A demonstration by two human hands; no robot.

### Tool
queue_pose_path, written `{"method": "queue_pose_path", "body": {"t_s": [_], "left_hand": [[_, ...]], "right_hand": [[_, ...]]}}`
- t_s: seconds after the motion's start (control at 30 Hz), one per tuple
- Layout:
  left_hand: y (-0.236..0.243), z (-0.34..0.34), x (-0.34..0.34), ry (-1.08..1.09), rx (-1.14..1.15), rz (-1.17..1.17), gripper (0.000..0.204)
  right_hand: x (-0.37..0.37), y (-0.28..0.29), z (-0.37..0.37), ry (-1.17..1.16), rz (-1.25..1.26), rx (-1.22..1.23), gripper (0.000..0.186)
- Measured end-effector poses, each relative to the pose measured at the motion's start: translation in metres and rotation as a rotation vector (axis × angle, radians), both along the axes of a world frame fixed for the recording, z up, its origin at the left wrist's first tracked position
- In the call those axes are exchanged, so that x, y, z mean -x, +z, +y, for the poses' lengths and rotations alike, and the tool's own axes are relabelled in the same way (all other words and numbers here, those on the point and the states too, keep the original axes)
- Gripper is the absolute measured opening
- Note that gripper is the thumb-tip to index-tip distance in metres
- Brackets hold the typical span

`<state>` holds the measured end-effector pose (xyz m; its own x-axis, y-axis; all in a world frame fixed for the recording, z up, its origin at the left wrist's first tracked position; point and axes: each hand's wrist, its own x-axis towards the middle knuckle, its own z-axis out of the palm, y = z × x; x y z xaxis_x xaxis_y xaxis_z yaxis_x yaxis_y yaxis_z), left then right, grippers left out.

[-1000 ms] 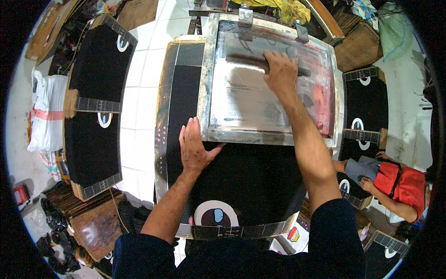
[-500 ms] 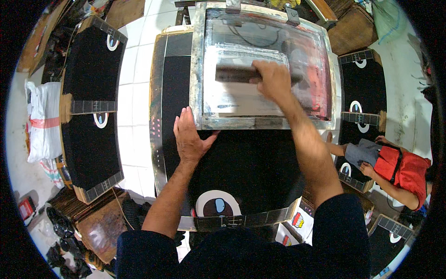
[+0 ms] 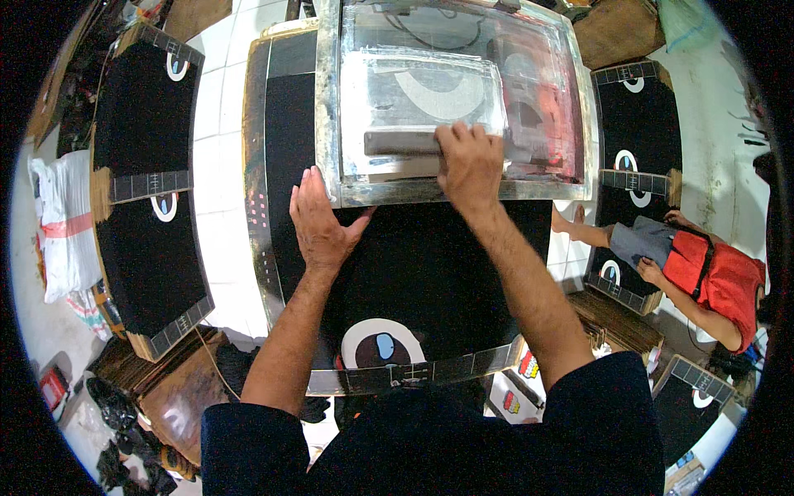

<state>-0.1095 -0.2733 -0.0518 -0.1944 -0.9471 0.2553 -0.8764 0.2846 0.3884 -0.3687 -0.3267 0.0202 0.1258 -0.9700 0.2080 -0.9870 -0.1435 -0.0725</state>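
A silk-screen frame (image 3: 389, 193) with a wooden border lies over black fabric (image 3: 413, 273) on a long board. My right hand (image 3: 473, 169) is closed on a dark squeegee (image 3: 389, 143), which stands on the mesh near the frame's close edge. White ink (image 3: 357, 95) coats the left part of the mesh around a pale curved shape (image 3: 442, 103); red stains (image 3: 550, 107) mark its right side. My left hand (image 3: 322, 221) is spread at the frame's near left corner, thumb stretched along the near border. Closer to me, the fabric bears a white ring-shaped eye print (image 3: 356, 339) with a blue spot.
More black printed panels lie on boards at the left (image 3: 149, 256) and right (image 3: 637, 124). A person in a red top (image 3: 715, 269) is at the right. Stacked brown boards (image 3: 178, 409) and a white sack (image 3: 62, 223) are on the left.
My right hand has drawn the squeegee toward me, from the mesh's middle to near its close border. The curved shape now shows behind it. My left hand stays at the corner.
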Motion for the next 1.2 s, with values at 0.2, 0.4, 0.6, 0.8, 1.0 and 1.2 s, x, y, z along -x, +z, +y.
{"method": "queue_pose_path", "body": {"t_s": [0.2, 0.4, 0.6, 0.8, 1.0, 1.2], "left_hand": [[0.003, -0.006, 0.004, 0.062, -0.058, 0.206, 0.125], [-0.006, -0.009, 0.015, 0.075, 0.044, 0.326, 0.129], [-0.014, -0.002, 0.02, 0.024, 0.148, 0.788, 0.115], [-0.011, -0.001, 0.02, 0.034, 0.154, 0.642, 0.113], [-0.015, 0.002, 0.02, 0.077, 0.093, 0.627, 0.114], [-0.015, 0.003, 0.019, 0.089, 0.015, 0.635, 0.118]], "right_hand": [[-0.002, -0.003, 0.02, 0.014, -0.05, 0.041, 0.04], [0.004, 0.003, 0.018, 0.064, -0.178, 0.053, 0.032], [0.001, 0.016, 0.013, 0.019, -0.214, 0.171, 0.03], [0.019, 0.049, -0.036, 0.094, -0.17, -0.058, 0.038], [0.03, 0.035, -0.019, 0.165, -0.215, -0.157, 0.041], [0.048, 0.011, -0.122, 0.248, -0.209, 0.057, 0.039]]}}
